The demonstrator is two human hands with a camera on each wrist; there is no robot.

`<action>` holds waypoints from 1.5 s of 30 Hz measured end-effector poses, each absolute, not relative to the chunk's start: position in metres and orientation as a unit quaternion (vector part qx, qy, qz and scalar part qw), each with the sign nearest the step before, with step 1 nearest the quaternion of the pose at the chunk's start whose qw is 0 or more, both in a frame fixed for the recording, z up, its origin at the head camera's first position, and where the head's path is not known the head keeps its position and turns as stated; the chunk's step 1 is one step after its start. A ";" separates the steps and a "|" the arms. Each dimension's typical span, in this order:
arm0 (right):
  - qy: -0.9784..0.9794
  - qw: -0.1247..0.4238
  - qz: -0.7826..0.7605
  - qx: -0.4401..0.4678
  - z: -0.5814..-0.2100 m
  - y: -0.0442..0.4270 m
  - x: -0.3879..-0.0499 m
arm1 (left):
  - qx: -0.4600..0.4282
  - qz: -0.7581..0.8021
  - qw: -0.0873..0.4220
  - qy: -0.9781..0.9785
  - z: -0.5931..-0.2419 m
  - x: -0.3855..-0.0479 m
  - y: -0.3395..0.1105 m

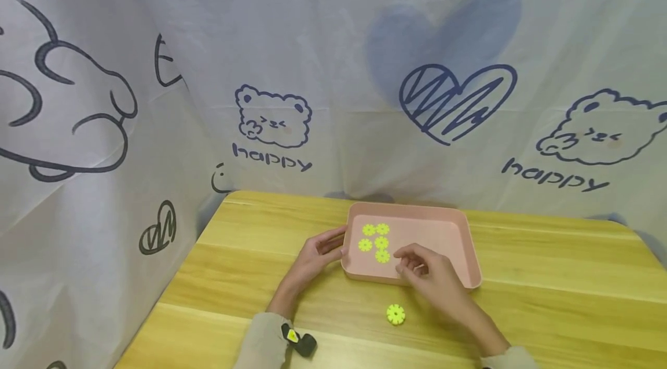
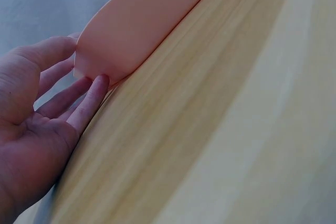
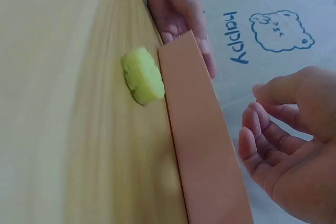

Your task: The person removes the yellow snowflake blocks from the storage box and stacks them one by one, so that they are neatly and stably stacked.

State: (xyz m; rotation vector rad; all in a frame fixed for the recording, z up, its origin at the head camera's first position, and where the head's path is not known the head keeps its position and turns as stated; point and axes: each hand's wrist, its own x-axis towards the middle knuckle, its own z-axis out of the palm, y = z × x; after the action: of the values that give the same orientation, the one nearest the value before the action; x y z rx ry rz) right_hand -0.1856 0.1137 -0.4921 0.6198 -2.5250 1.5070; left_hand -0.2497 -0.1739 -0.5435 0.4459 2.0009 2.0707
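Note:
Several yellow-green flower-shaped discs (image 1: 383,243) lie in the left half of a shallow pink tray (image 1: 471,253). One more notched disc (image 1: 395,314) sits on the tabletop in front of the tray; the right wrist view shows the same thick disc (image 3: 143,75) beside the tray wall. At the tray's left end, my left hand (image 1: 314,256) touches the outer wall with extended fingers (image 2: 93,95). My right hand (image 1: 435,279) hovers above the tray's front edge, right of the discs. Its fingers are loosely bent, and in the right wrist view nothing shows between them.
The tray stands on a wooden table (image 1: 563,299), close to its back edge. Behind and to the left hangs a pale cloth (image 1: 333,143) printed with bears and hearts. A black band with a small device (image 1: 299,341) is worn on the left wrist.

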 end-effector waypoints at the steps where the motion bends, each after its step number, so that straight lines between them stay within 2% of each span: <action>1: -0.840 0.066 0.499 0.203 -0.492 0.113 -0.190 | 0.152 0.707 0.115 0.681 -0.543 -0.249 -0.174; 9: -0.867 0.061 0.462 0.177 -0.509 0.104 -0.221 | 0.149 0.710 0.118 0.678 -0.542 -0.249 -0.174; 16: -0.894 0.025 0.417 0.163 -0.515 0.093 -0.238 | 0.150 0.710 0.118 0.678 -0.542 -0.249 -0.174; 35: -0.913 -0.017 0.368 0.174 -0.510 0.093 -0.245 | 0.152 0.705 0.117 0.683 -0.543 -0.251 -0.174; 45: -0.900 0.004 0.408 0.152 -0.511 0.101 -0.243 | 0.144 0.700 0.118 0.689 -0.539 -0.249 -0.174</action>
State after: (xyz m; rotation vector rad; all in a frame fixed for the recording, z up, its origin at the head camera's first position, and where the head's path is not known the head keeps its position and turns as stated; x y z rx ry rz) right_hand -0.2425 0.1012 -0.5113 0.4748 -2.8218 1.2774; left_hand -0.2492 -0.1739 -0.5388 0.4206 2.0165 2.0478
